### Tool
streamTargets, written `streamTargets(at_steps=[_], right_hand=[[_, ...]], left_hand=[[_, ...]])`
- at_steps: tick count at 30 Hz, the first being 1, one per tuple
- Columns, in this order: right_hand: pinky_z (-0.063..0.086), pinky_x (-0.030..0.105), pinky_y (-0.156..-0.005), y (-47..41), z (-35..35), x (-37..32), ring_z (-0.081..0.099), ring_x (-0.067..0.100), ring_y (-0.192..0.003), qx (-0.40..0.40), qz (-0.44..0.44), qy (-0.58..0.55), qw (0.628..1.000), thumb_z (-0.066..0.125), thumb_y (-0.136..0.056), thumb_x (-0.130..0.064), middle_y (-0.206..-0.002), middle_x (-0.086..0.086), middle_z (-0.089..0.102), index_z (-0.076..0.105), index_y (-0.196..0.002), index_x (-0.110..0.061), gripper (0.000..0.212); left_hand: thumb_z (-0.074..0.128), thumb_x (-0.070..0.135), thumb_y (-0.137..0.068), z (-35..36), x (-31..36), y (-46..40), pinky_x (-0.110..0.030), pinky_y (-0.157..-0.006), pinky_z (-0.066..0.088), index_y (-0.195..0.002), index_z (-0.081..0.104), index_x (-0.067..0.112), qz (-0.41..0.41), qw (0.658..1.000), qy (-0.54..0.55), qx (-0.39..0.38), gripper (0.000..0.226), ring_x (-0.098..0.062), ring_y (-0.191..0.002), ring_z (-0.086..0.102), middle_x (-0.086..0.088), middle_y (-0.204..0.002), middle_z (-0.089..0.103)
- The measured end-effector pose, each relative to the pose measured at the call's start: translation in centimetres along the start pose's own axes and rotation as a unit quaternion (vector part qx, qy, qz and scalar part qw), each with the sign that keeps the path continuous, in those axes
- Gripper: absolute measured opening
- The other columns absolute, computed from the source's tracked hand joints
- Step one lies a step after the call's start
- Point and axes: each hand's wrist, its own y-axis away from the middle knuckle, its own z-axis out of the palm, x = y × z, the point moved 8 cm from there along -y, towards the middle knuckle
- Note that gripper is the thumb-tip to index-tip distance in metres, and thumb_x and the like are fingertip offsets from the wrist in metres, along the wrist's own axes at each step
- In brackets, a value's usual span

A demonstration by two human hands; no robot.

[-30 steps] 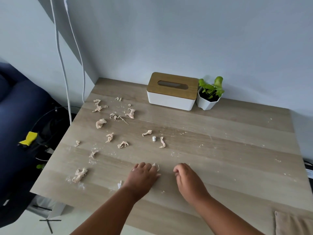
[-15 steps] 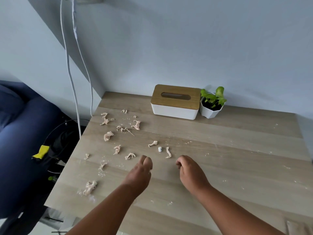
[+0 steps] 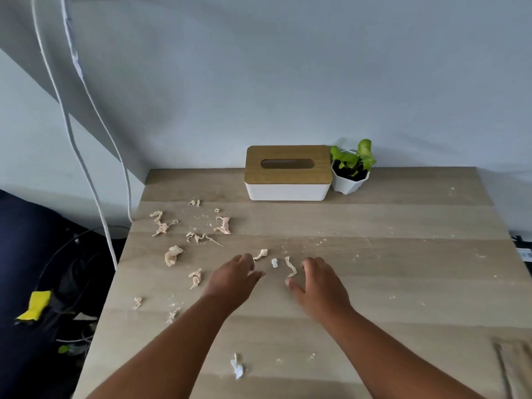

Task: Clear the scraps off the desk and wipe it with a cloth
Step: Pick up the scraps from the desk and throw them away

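Reaching out over the surface, both hands hang just above the wood with the nearest scraps between them. The left hand has its fingers bent loosely, and a short tan twist lies just beyond its fingertips; whether this grip already holds any bit I cannot tell. The right hand is spread wide, thumb out to its left, holding nothing; a long tan curl lies just left of its fingers and a small white pellet sits between the two hands. By my judgement the hands are set on either side so as to rake these pieces together.

More tan scraps are strewn to the left of the left hand and beyond it, with fine crumbs among them. A white scrap lies near the left forearm, toward the person. Far beyond both hands, against the wall, stand a tissue box and a small potted plant, touching or nearly so, probably kept there out of the way. What seems to be the cloth lies well off to the right of the right arm, likely waiting for the wiping.

No brand, label or writing can be read anywhere.
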Motion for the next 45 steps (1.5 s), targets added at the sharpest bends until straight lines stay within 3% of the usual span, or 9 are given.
streamTargets(at_steps=[6,11,17,21,26,29,34,39,45], right_hand=[[0.045,0.037,-0.097,-1.3,1.4,-1.5,0.054,0.026,-0.114,0.028,0.060,0.028,0.997,0.060,-0.083,-0.072,-0.122,0.003,0.053,0.053,-0.123,-0.018,0.067],[0.049,0.041,-0.086,-2.0,2.3,-2.9,0.058,0.030,-0.104,0.078,0.084,0.064,0.991,0.056,-0.093,-0.064,-0.117,0.008,0.058,0.059,-0.118,-0.014,0.056],[0.048,0.041,-0.069,-2.1,3.5,-4.4,0.058,0.033,-0.083,0.135,0.082,0.134,0.978,0.069,-0.089,-0.051,-0.097,0.010,0.060,0.064,-0.102,-0.012,0.042],[0.047,0.040,-0.064,-3.0,4.2,-5.6,0.058,0.032,-0.073,0.169,-0.009,0.188,0.968,0.047,-0.098,-0.036,-0.088,0.010,0.060,0.064,-0.094,-0.012,0.030],[0.049,0.040,-0.062,-3.8,4.2,-6.2,0.058,0.033,-0.069,0.149,-0.036,0.182,0.971,0.043,-0.095,-0.020,-0.083,0.012,0.061,0.066,-0.090,-0.009,0.027],[0.048,0.038,-0.057,-3.8,3.8,-5.8,0.061,0.034,-0.066,0.108,-0.031,0.116,0.987,0.052,-0.097,-0.012,-0.081,0.013,0.062,0.063,-0.090,-0.007,0.014],[0.047,0.035,-0.075,-2.9,4.8,-2.9,0.064,0.027,-0.094,-0.034,0.056,-0.033,0.997,0.039,-0.105,-0.021,-0.101,0.000,0.062,0.042,-0.098,-0.032,0.013],[0.048,0.032,-0.079,-1.4,4.1,-3.5,0.063,0.030,-0.103,-0.048,-0.025,0.055,0.997,0.048,-0.092,0.003,-0.126,0.008,0.055,0.058,-0.128,-0.015,0.041],[0.045,0.032,-0.088,0.4,3.6,-2.5,0.061,0.030,-0.105,-0.044,0.008,-0.080,0.996,0.049,-0.093,0.005,-0.117,0.011,0.057,0.064,-0.117,-0.008,0.031]], left_hand=[[0.052,0.047,-0.101,0.1,0.0,-3.7,-0.038,-0.075,0.053,-0.125,0.049,0.025,0.076,0.996,-0.039,-0.001,0.033,-0.029,-0.102,0.069,0.000,-0.116,0.067],[0.047,0.052,-0.102,2.1,0.2,-6.0,-0.041,-0.085,0.056,-0.141,0.038,0.027,0.129,0.982,-0.121,-0.072,0.047,-0.030,-0.112,0.067,-0.002,-0.126,0.060],[0.041,0.046,-0.107,2.9,-0.4,-6.6,-0.042,-0.076,0.053,-0.127,0.048,0.017,0.182,0.971,-0.141,-0.067,0.036,-0.031,-0.108,0.065,-0.005,-0.120,0.058],[0.043,0.039,-0.107,2.3,-0.9,-6.7,-0.044,-0.074,0.051,-0.120,0.053,0.013,0.184,0.975,-0.111,-0.050,0.031,-0.031,-0.109,0.062,-0.008,-0.118,0.057],[0.041,0.030,-0.107,0.9,-2.0,-6.4,-0.044,-0.072,0.048,-0.117,0.052,0.014,0.168,0.983,-0.062,-0.050,0.022,-0.035,-0.106,0.061,-0.009,-0.115,0.058],[0.046,0.014,-0.103,-0.3,-2.8,-5.7,-0.040,-0.072,0.048,-0.123,0.055,0.017,0.171,0.983,-0.058,-0.044,0.023,-0.031,-0.104,0.059,-0.007,-0.115,0.056],[0.044,0.037,-0.109,-3.3,-2.7,-3.4,-0.041,-0.067,0.046,-0.107,0.060,0.011,0.136,0.990,-0.033,0.004,0.030,-0.036,-0.089,0.062,-0.010,-0.101,0.061],[0.049,0.041,-0.107,-5.3,-3.6,0.6,-0.043,-0.066,0.048,-0.090,0.057,0.011,0.084,0.994,0.000,0.071,0.034,-0.037,-0.080,0.060,-0.010,-0.090,0.063],[0.053,0.041,-0.105,-4.1,-4.7,6.1,-0.045,-0.065,0.048,-0.085,0.056,0.010,0.021,0.995,0.041,0.090,0.036,-0.039,-0.080,0.058,-0.010,-0.088,0.062]])
